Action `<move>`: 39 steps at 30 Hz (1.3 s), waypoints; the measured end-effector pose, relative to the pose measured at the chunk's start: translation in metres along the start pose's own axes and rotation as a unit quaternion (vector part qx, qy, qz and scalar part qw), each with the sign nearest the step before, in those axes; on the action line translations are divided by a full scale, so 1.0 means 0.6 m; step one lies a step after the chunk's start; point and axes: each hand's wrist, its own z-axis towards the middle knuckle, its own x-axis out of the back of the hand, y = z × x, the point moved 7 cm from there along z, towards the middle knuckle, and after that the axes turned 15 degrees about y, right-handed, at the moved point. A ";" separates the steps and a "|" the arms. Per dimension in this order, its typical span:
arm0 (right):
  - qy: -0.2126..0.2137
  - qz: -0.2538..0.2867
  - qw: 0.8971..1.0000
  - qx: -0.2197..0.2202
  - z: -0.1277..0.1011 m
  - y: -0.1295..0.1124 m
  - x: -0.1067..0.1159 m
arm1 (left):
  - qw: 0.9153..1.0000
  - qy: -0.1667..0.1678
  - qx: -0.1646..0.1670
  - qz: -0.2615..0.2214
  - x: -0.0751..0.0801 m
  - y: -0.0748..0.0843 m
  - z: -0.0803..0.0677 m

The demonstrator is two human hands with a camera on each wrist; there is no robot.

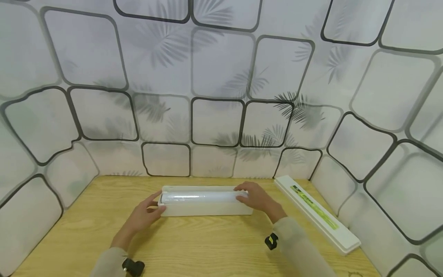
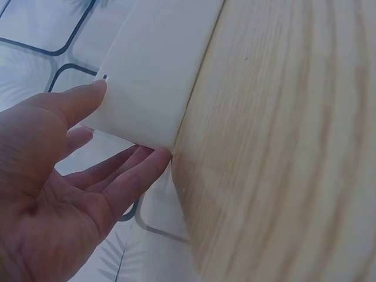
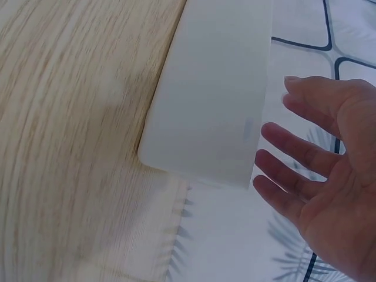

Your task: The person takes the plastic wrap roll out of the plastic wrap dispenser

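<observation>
A long white box (image 1: 207, 210) lies on the table with its top open. Inside it is a roll of clear plastic wrap (image 1: 204, 197). At the box's left end my left hand (image 1: 143, 213) holds on, thumb at the front top corner and fingers against the end. The left wrist view shows that thumb (image 2: 88, 100) on the upper edge, fingertips near the bottom corner. My right hand (image 1: 257, 198) hovers over the right end of the roll, fingers loosely bent. In the right wrist view those fingers (image 3: 288, 173) are just beside the box's rim; contact with the roll cannot be told.
A long white lid (image 1: 315, 211) with a green label lies slantwise at the right of the wooden table (image 1: 200, 246). Patterned cloth walls (image 1: 221, 123) enclose the table at the back and both sides. Each wrist wears a small black camera (image 1: 271, 241).
</observation>
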 end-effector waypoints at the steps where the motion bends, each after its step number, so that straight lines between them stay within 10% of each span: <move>1: -0.002 -0.002 1.000 0.003 0.001 -0.001 -0.002 | 1.000 0.000 0.002 -0.002 0.001 0.001 -0.001; 22: -0.126 0.044 0.988 -0.075 0.014 0.019 -0.036 | 0.999 -0.006 0.027 -0.046 -0.009 -0.007 -0.004; 39: -0.223 0.058 0.960 -0.162 0.046 0.009 -0.059 | 0.999 -0.010 0.012 -0.045 -0.004 0.002 0.000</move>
